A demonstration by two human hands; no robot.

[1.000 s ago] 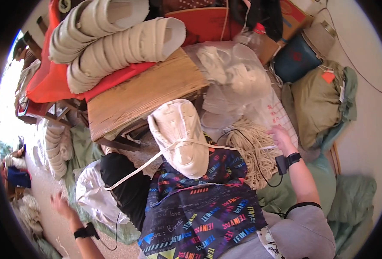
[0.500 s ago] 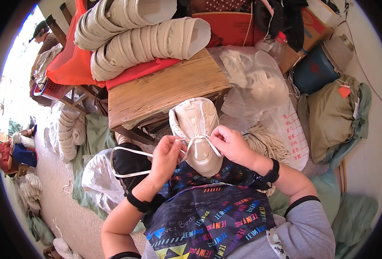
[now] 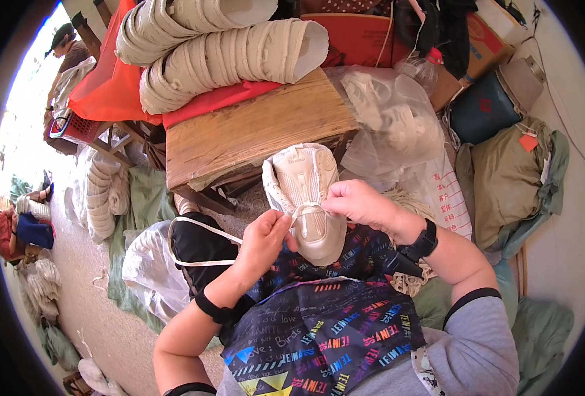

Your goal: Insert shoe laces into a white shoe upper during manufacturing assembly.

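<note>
A beige shoe upper (image 3: 304, 173), its toe toward me, rests against my lap over the patterned apron (image 3: 332, 330). My left hand (image 3: 265, 241) pinches a cream shoelace (image 3: 206, 264) at the left of the tongue. From that hand the lace hangs out leftward in a long loop. On the other side, my right hand (image 3: 358, 203) has thumb and forefinger closed on the lace where it crosses the upper. The fingertips partly hide the crossing.
Beyond the shoe stands a wooden bench (image 3: 253, 135) carrying nested stacks of beige uppers (image 3: 233, 59). A clear plastic bag of uppers (image 3: 398, 122) and a bundle of laces (image 3: 414, 204) lie to the right. Another person (image 3: 68, 56) is at the far left.
My right hand has risen slightly and moved right, and my left hand has shifted a little right. The lace loops over the upper are drawn in smaller.
</note>
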